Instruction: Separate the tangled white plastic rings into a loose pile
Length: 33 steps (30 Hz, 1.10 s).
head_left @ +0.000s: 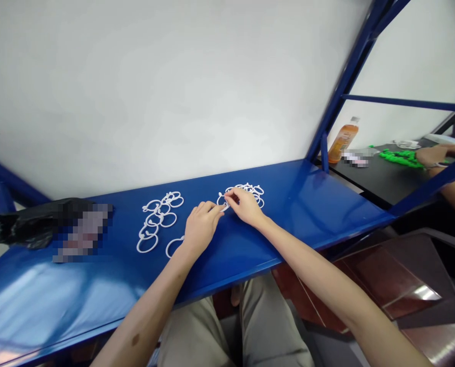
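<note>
Above the blue table (284, 204), my left hand (203, 223) and my right hand (245, 205) meet with fingers pinched on a white curtain ring (224, 208). My fingers cover much of this ring. Just behind my right hand lies a pile of similar white rings (258, 189), partly hidden by it. Left of my left hand, several more white rings (147, 243) with small knobs spread in an overlapping group. One single ring (170, 248) lies closer, partly covered by my left wrist.
A black plastic bag (32, 219) and a blurred-out packet (82, 234) lie at the table's left. Blue frame posts (340, 97) rise at the right. Beyond them, an orange drink bottle (344, 140) and green items (401, 158) are on a black table, near another person's hand (432, 155).
</note>
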Tool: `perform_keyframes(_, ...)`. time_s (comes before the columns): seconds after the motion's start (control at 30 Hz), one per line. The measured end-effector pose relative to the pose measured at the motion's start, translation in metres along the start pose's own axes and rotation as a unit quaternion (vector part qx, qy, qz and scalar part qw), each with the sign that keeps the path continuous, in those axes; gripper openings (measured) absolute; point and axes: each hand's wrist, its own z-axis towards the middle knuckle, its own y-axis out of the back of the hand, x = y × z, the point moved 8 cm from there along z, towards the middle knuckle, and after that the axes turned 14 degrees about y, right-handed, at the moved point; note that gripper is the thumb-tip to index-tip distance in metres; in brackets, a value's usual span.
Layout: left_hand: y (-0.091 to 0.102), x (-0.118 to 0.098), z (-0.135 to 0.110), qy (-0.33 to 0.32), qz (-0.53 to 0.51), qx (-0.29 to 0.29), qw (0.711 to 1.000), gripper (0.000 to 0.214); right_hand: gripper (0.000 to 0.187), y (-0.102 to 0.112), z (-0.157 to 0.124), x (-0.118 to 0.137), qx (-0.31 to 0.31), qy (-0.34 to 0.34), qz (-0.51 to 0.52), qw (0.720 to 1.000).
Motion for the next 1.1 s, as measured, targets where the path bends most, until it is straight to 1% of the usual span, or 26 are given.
perform_keyframes(0.07,0.008,-0.006,-0.002,-0.04,-0.08,-0.021,0.996,0.028,0.01,0.008,0.0,-0.008,-0.026,-0.021,-0.017,0.999)
perform_keyframes(0.13,0.015,-0.008,-0.003,-0.06,-0.139,-0.038,0.988,0.026,0.011,0.016,0.001,-0.014,-0.044,-0.034,-0.035,0.998)
perform_keyframes(0.2,0.019,-0.008,-0.003,-0.062,-0.17,-0.05,0.982,0.024,0.011,0.025,0.001,-0.017,-0.052,-0.031,-0.067,0.996)
perform_keyframes(0.27,0.02,-0.007,-0.002,-0.058,-0.173,-0.05,0.982,0.023,0.011,0.034,0.001,-0.021,-0.057,-0.032,-0.113,0.991)
perform_keyframes(0.33,0.017,-0.006,-0.001,-0.047,-0.143,-0.042,0.988,0.022,0.011,0.043,0.0,-0.027,-0.054,-0.046,-0.159,0.985)
perform_keyframes(0.43,0.005,0.0,0.001,-0.012,-0.031,-0.017,0.999,0.02,0.011,0.049,-0.002,-0.033,-0.033,-0.053,-0.206,0.976)
perform_keyframes(0.5,-0.001,0.004,0.001,0.014,0.043,-0.003,0.999,0.02,0.01,0.046,-0.002,-0.033,-0.005,-0.042,-0.217,0.975)
perform_keyframes(0.57,-0.001,0.008,0.002,0.037,0.081,-0.002,0.996,0.028,0.011,0.038,-0.002,-0.032,0.029,-0.026,-0.216,0.976)
perform_keyframes(0.67,0.006,0.012,0.003,0.071,0.088,-0.024,0.993,0.04,0.013,0.025,-0.003,-0.029,0.08,0.001,-0.211,0.974)
perform_keyframes(0.73,0.011,0.016,0.004,0.095,0.089,-0.042,0.991,0.038,0.015,0.021,-0.003,-0.027,0.096,0.015,-0.212,0.972)
perform_keyframes(0.8,0.011,0.022,0.005,0.122,0.103,-0.046,0.986,0.034,0.018,0.02,-0.003,-0.025,0.098,0.021,-0.222,0.97)
perform_keyframes(0.87,0.006,0.028,0.005,0.144,0.124,-0.025,0.981,0.036,0.02,0.021,-0.003,-0.023,0.099,0.021,-0.235,0.967)
perform_keyframes(0.97,-0.002,0.034,0.005,0.155,0.131,0.02,0.979,0.036,0.021,0.022,-0.003,-0.021,0.105,0.017,-0.239,0.965)
perform_keyframes(1.1,-0.004,0.035,0.005,0.16,0.11,0.041,0.98,0.029,0.021,0.022,-0.003,-0.02,0.108,0.013,-0.239,0.965)
